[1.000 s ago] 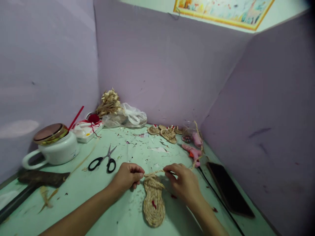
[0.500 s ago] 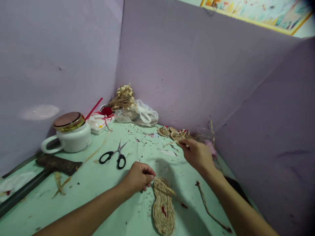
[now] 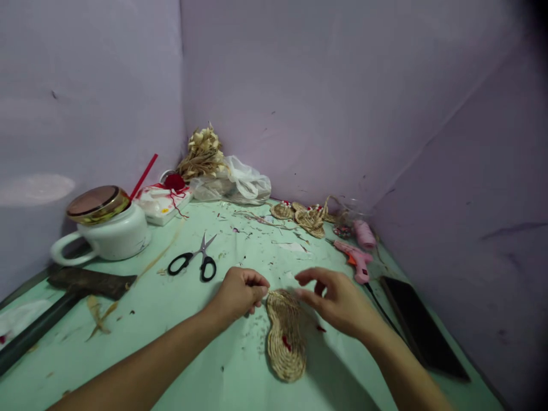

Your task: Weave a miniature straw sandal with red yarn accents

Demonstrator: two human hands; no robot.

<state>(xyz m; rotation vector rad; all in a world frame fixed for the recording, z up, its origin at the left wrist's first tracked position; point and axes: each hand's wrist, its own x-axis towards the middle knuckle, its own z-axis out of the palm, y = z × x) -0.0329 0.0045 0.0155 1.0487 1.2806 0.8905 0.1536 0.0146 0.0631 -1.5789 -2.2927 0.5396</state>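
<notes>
A woven straw sole (image 3: 286,342) with a red spot lies flat on the green table (image 3: 180,354) in front of me. My left hand (image 3: 240,294) rests on the table with its fingers curled, pinching the sole's far tip. My right hand (image 3: 338,299) hovers just right of that tip, thumb and fingers spread apart, with nothing visible between them.
Black scissors (image 3: 192,264) lie behind my left hand. A white pot with a gold lid (image 3: 103,228) and a dark hammer (image 3: 64,297) sit at the left. Small woven sandals (image 3: 309,218), a pink glue gun (image 3: 355,260) and a dark phone (image 3: 422,328) lie at the right. Purple boards wall in the table.
My right hand let go of the cord at the sole's tip, reached back to the small sandals, then returned beside the tip. My left hand stayed on the sole.
</notes>
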